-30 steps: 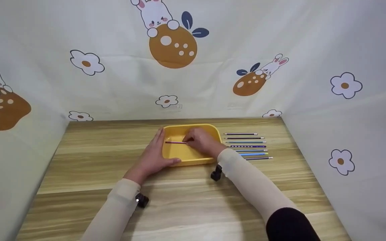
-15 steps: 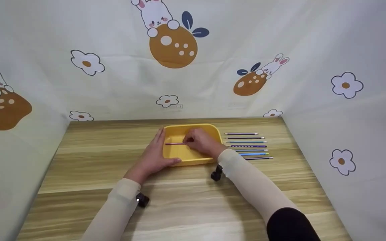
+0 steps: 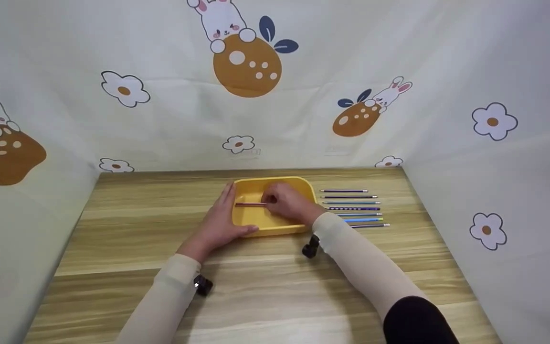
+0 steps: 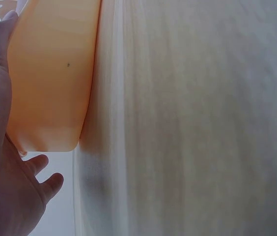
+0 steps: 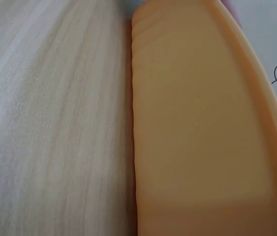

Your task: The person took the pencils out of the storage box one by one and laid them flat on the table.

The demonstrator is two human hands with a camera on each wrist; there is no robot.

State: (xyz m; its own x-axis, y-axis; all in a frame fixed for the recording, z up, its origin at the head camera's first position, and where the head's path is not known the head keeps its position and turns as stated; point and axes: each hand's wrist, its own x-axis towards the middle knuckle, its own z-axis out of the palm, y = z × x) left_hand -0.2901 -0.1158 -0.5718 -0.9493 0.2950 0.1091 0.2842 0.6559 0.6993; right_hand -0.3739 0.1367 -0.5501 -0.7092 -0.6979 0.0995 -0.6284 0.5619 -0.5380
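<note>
My left hand (image 3: pixel 217 220) lies against the left end of a yellow plastic bin (image 3: pixel 274 232), its thumb along the front rim and its fingers reaching up the side. In the left wrist view, that hand (image 4: pixel 3 142) is beside the bin's outer wall (image 4: pixel 55 78). Inside the bin, my right hand (image 3: pixel 288 199) pinches a dark reddish pencil (image 3: pixel 250 204) by its right part. This pencil lies sideways and points left. The right wrist view has only the bin's outer wall (image 5: pixel 202 113); most of the right hand is hidden there.
To the right of the bin several pencils (image 3: pixel 351 197) lie in a row on the wooden table (image 3: pixel 265 291). My right forearm (image 3: pixel 358 258) passes in front of the lower ones. A printed curtain (image 3: pixel 170 124) surrounds the table at the back and sides.
The pencil in my right hand has shifted slightly toward the front inside the bin. My left hand stays on the bin's left end.
</note>
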